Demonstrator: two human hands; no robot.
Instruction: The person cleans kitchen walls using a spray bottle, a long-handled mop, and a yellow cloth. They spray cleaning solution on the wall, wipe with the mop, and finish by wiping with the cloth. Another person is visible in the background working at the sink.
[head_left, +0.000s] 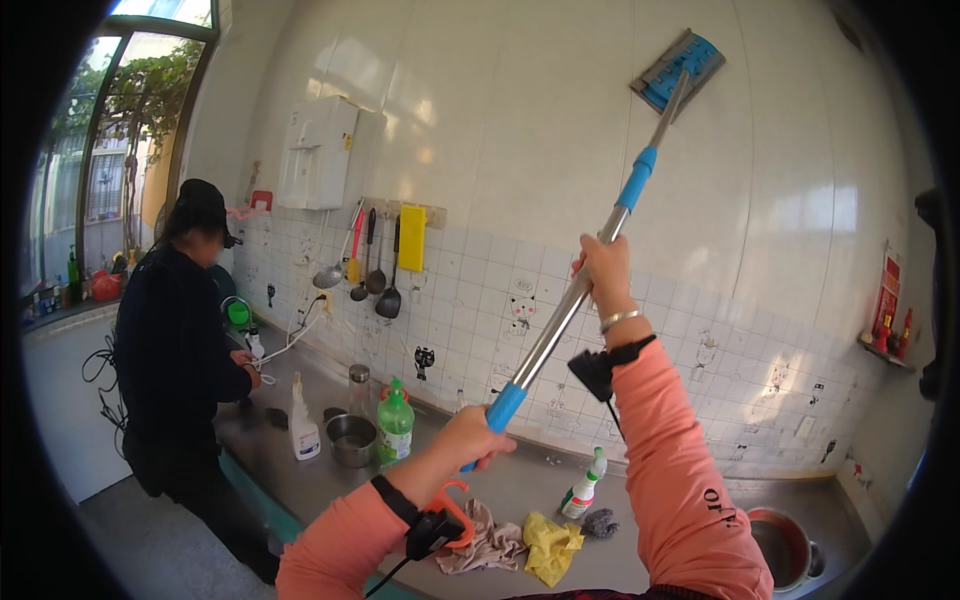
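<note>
A flat mop with a metal telescopic pole (551, 324) reaches up and to the right across the wall. My left hand (466, 439) grips its blue lower handle. Farther up, my right hand (606, 271) is wrapped around the bare metal tube, below the blue collar (637, 178). The blue mop head (681, 69) with a grey pad lies against the pale upper wall panel (555, 127). Under my arms, a pinkish cloth (486, 541), a yellow cloth (551, 546) and a grey scouring pad (601, 523) rest on the metal countertop (420, 491).
A person in dark clothes (176, 337) stands at the left by the counter. Spray bottles (584, 484), a green bottle (395, 424), a small pot (352, 441) and a larger pot (780, 551) stand on it. Ladles (388, 300) and a white water heater (321, 154) hang on the wall.
</note>
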